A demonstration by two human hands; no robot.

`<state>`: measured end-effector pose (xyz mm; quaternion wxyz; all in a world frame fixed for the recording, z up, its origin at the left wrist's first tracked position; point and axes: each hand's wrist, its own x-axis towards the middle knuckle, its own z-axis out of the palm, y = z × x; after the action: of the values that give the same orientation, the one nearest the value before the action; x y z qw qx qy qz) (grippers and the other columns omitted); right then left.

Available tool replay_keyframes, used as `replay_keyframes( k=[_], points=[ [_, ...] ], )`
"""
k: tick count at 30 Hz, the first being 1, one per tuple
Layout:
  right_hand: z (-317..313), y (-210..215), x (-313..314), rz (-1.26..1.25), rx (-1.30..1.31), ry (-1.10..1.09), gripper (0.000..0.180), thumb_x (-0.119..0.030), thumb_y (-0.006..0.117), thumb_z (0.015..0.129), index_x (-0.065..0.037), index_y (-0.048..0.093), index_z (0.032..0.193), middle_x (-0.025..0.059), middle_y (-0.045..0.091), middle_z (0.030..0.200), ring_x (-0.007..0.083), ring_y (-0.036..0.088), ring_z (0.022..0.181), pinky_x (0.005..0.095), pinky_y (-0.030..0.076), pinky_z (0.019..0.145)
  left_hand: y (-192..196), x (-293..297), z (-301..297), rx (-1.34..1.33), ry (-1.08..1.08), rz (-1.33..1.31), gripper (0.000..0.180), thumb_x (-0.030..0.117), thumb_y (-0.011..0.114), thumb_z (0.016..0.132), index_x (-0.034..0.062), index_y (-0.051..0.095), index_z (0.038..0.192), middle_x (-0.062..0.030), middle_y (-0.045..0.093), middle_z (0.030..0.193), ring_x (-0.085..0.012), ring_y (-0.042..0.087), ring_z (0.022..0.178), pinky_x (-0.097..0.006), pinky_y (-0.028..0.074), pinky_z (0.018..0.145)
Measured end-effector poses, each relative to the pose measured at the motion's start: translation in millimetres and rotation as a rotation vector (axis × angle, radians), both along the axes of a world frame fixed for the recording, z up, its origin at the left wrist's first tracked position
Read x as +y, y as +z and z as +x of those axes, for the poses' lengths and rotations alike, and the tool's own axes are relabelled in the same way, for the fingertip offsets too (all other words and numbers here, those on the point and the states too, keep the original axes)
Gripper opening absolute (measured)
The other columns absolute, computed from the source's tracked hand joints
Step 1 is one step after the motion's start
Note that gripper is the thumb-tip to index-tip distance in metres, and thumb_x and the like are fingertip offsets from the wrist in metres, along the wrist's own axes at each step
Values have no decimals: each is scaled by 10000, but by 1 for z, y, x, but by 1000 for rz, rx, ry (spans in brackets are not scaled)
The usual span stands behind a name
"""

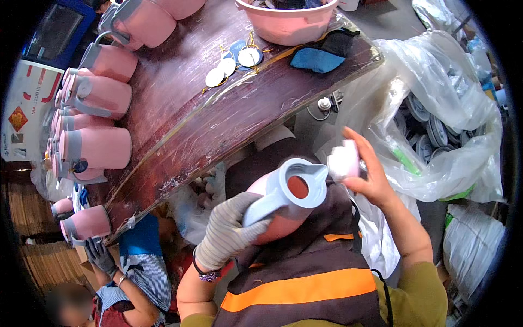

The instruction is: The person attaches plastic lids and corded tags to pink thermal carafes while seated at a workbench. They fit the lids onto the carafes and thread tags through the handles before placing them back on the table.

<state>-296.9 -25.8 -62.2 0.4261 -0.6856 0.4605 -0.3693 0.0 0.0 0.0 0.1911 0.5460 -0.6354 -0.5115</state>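
My left hand [234,226], in a striped grey knit glove, is closed round the grey handle of a pink jug [279,229]. The jug leans in front of my apron, its grey spout pointing right. Its round mouth is uncovered and looks reddish brown inside. Just right of the spout, my bare right hand [376,177] pinches a small white and pale pink cap [344,161] between thumb and fingers. The cap is somewhat blurred and sits apart from the jug.
A dark red table [218,131] carries rows of pink jugs [106,147], round tags [234,65], a blue-black cloth piece [321,57] and a pink basin [289,24]. Grey lids [433,131] fill a plastic bag [463,174] at right. Lower left, a co-worker's gloved hand [101,256] touches a jug.
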Motion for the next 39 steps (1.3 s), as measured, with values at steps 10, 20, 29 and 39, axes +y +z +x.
replay_keyframes(
  k=[10, 20, 29, 39],
  points=[
    [58, 23, -3, -396, 200, 406, 694, -343, 743, 676, -107, 540, 1296, 211, 481, 1254, 379, 522, 1094, 457, 444, 929, -19, 15, 18, 90, -16, -107, 351, 220, 757, 750, 20, 638, 1013, -99, 661, 899, -182, 642, 870, -306, 506, 773],
    [97, 41, -1, -717, 20, 827, 401, -401, 634, 791, -226, 660, 1151, 135, 582, 1175, 315, 592, 1017, 389, 515, 881, -81, -29, 19, 186, 37, -132, 119, 106, 642, 817, 17, 661, 893, -81, 680, 811, -134, 628, 800, -304, 497, 735],
    [73, 6, -30, 177, 267, 165, 611, -394, 573, 882, -35, 456, 1362, 201, 511, 1319, 340, 489, 1230, 382, 362, 1036, -27, 34, -18, -58, -65, -243, 462, 363, 658, 809, 22, 610, 1118, -211, 646, 801, -356, 653, 716, -432, 505, 627],
    [77, 41, -12, -546, 282, 858, 807, -744, 598, 705, -209, 561, 1308, 170, 419, 1438, 328, 385, 1339, 592, 183, 1094, -64, -29, 49, 447, -189, 38, 424, 289, 742, 734, 17, 645, 1045, -43, 667, 925, -105, 595, 906, -295, 477, 822]
  ],
)
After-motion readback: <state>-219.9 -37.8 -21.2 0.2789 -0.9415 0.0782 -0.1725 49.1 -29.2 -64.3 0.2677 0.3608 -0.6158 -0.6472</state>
